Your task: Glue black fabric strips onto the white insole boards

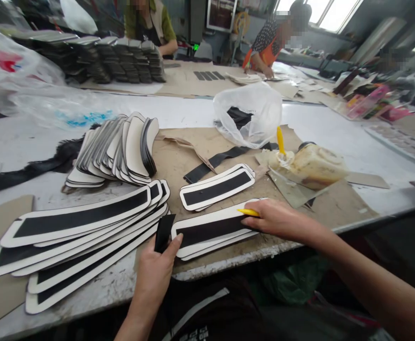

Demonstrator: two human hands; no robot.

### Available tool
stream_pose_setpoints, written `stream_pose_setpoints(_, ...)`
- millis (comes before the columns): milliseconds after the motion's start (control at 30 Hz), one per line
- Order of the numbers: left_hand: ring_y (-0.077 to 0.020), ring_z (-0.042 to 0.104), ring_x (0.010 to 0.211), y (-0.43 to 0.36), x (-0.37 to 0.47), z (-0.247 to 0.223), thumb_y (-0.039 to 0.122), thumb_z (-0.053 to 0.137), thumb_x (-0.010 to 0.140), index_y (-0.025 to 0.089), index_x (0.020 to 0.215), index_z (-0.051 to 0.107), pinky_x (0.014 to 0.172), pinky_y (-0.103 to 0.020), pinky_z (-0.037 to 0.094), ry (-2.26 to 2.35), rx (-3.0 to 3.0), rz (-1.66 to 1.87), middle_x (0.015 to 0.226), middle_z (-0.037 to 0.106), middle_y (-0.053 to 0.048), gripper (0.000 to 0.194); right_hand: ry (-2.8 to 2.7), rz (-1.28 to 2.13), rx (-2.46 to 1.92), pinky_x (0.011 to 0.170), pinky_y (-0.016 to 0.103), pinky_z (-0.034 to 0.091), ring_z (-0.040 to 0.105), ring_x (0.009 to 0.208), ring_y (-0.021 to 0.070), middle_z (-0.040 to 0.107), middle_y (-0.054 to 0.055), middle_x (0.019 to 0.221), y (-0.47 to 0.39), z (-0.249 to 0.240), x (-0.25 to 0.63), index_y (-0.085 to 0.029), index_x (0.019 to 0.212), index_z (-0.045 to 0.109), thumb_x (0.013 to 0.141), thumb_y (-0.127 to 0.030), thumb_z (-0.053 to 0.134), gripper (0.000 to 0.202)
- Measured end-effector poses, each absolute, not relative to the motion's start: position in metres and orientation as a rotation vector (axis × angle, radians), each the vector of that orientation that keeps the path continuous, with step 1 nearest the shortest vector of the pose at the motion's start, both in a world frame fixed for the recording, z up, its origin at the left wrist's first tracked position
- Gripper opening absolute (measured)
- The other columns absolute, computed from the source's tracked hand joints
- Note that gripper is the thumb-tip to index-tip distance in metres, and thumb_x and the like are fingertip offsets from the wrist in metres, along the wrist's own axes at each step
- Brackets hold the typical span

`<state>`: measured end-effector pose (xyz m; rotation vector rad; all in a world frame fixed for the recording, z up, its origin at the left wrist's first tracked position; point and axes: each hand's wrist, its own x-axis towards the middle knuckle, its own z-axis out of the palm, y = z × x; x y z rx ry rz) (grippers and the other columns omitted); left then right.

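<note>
My left hand (157,263) is closed on a black strip (164,233), its thumb on the left end of a white-edged curved piece with a black centre (211,232). That piece lies on a small stack at the table's front edge. My right hand (273,217) grips a yellow tool (249,212) over the same piece's right end. Behind it rests a shorter stack of similar pieces (217,187). To the left, longer white-edged pieces (83,215) lie fanned out.
A pile of curved pieces (113,151) stands back left. Further right are a plastic bag (248,113) and a glue-stained container (317,163) beside an upright yellow handle (280,140). Two people work at a far table (182,78) with dark stacks (122,59).
</note>
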<state>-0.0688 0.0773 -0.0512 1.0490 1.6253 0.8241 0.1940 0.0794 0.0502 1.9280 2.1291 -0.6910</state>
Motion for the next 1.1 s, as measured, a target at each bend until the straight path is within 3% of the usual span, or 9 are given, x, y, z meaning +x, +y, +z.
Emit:
stream_pose_setpoints(133, -0.0153, 0.049, 0.063, 0.075, -0.069, -0.057, 0.052, 0.073, 0.060, 0.017, 0.076, 0.062, 0.063, -0.027, 0.039, 1.653, 1.065, 0.874, 0.063, 0.056, 0.003, 0.040, 2.026, -0.688, 2.143, 0.066, 0.025, 0.039, 0.063, 0.078, 0.0205, 0.068, 0.006, 0.084, 0.072, 0.046, 0.221, -0.019, 0.082, 0.062, 0.085, -0.038, 0.049, 0.023)
stream_pose_setpoints(400, -0.0153, 0.052, 0.067, 0.070, -0.063, -0.047, 0.051, 0.074, 0.059, 0.017, 0.079, 0.064, 0.066, -0.028, 0.039, 1.664, 1.020, 0.930, 0.068, 0.058, 0.003, 0.040, 1.802, -0.388, 2.173, 0.072, 0.033, 0.042, 0.063, 0.092, 0.0287, 0.070, 0.013, 0.094, 0.082, 0.025, 0.204, -0.020, 0.094, 0.067, 0.084, -0.039, 0.052, 0.026)
stream_pose_setpoints(833, -0.0137, 0.053, 0.068, 0.065, -0.058, -0.051, 0.041, 0.082, 0.051, 0.017, 0.079, 0.064, 0.071, -0.029, 0.041, 1.665, 0.774, 1.071, 0.069, 0.059, 0.004, 0.041, 1.842, -0.517, 2.106, 0.068, 0.028, 0.043, 0.064, 0.088, 0.0254, 0.070, 0.010, 0.090, 0.097, 0.016, 0.217, -0.020, 0.091, 0.067, 0.083, -0.044, 0.053, 0.029)
stream_pose_setpoints(1100, -0.0095, 0.052, 0.059, 0.067, -0.056, -0.043, 0.034, 0.083, 0.052, 0.018, 0.079, 0.060, 0.060, -0.023, 0.041, 1.584, 0.665, 1.040, 0.065, 0.058, 0.007, 0.039, 1.871, -0.445, 2.098, 0.071, 0.031, 0.043, 0.063, 0.091, 0.0284, 0.069, 0.014, 0.094, 0.095, 0.015, 0.215, -0.017, 0.094, 0.066, 0.084, -0.045, 0.053, 0.033)
